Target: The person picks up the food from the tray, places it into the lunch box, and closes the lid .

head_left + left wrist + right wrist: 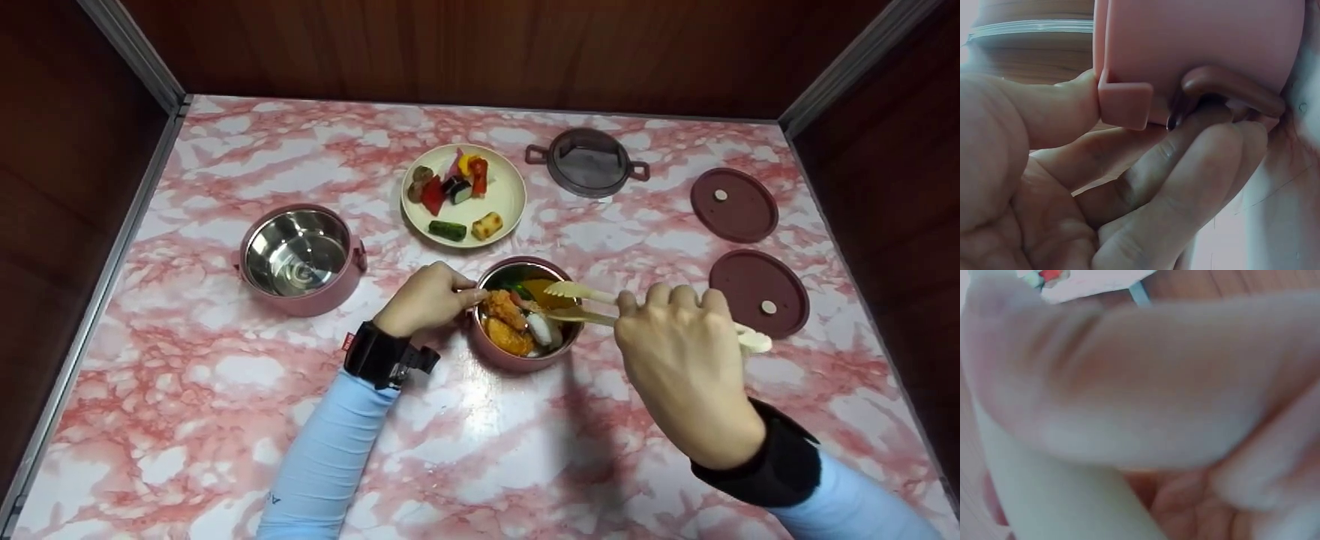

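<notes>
A pink metal-lined food pot [501, 358] stands in the middle of the table, holding golden fried pieces [507, 336], a white piece [540, 330] and something green. My left hand [429, 301] steadies it from the left. In the left wrist view its thumb is at the rim and its fingers curl at the brown side handle [1230, 90]. Cream tongs [592, 316] are gripped in my right hand [686, 367], their spread tips over the pot's right half. The right wrist view shows the thumb close against the tongs [1067, 495].
Left of the pot is a second pink pot [304, 296] with a shiny bare inside. Behind stands a cream plate [502, 176] of vegetable pieces. A brown handled lid [589, 163] lies at the back, and two round maroon lids [739, 214] [757, 285] at the right.
</notes>
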`<move>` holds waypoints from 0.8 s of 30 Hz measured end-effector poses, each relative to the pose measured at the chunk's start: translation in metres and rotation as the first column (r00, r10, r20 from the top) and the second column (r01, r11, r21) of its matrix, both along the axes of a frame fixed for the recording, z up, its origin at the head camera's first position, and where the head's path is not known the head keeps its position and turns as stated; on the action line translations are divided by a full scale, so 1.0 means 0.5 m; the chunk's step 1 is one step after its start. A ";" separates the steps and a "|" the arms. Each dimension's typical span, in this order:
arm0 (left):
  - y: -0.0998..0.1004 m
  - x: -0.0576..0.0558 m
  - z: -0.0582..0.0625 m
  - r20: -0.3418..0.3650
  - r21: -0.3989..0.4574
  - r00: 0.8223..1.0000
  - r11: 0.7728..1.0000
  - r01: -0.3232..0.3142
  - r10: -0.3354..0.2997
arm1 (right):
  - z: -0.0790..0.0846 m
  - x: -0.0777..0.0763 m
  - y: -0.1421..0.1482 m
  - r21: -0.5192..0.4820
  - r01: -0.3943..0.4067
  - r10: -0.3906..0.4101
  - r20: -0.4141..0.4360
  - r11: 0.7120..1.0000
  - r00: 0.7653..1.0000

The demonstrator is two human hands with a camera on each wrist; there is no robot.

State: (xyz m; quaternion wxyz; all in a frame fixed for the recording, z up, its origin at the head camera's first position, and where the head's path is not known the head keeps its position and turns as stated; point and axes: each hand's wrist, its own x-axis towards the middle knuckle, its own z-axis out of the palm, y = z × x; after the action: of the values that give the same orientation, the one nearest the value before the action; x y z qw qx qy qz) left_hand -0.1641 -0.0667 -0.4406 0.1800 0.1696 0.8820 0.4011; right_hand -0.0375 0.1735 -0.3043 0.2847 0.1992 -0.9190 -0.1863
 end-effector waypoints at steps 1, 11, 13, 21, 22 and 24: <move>0.000 0.000 0.000 0.001 -0.001 1.000 1.000 -0.001 0.001 | -0.002 -0.002 0.001 -0.001 -0.005 0.005 -0.016 1.000 1.000; 0.000 -0.002 -0.006 0.006 0.006 1.000 1.000 -0.001 0.001 | -0.007 -0.006 0.020 -0.030 -0.024 0.021 -0.094 0.999 0.995; 0.000 -0.002 -0.007 -0.010 0.001 1.000 1.000 0.000 0.000 | -0.010 -0.009 0.021 -0.037 -0.033 0.028 -0.115 0.999 0.993; -0.001 0.000 -0.005 0.005 -0.008 1.000 1.000 -0.013 0.013 | -0.015 -0.009 0.036 -0.043 -0.051 0.047 -0.094 0.998 0.994; -0.001 0.000 -0.003 0.008 -0.008 1.000 1.000 -0.013 0.013 | -0.015 -0.007 0.039 -0.048 -0.050 0.046 -0.069 0.998 0.997; 0.000 0.001 -0.002 0.011 -0.008 1.000 1.000 -0.013 0.013 | -0.011 -0.004 0.046 -0.047 -0.039 0.039 0.000 0.998 0.999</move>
State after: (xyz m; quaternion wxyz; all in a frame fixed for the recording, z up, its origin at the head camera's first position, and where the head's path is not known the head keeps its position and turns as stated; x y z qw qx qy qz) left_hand -0.1637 -0.0669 -0.4416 0.1830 0.1608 0.8837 0.3996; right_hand -0.0393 0.1962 -0.3098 0.2925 0.2102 -0.9192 -0.1590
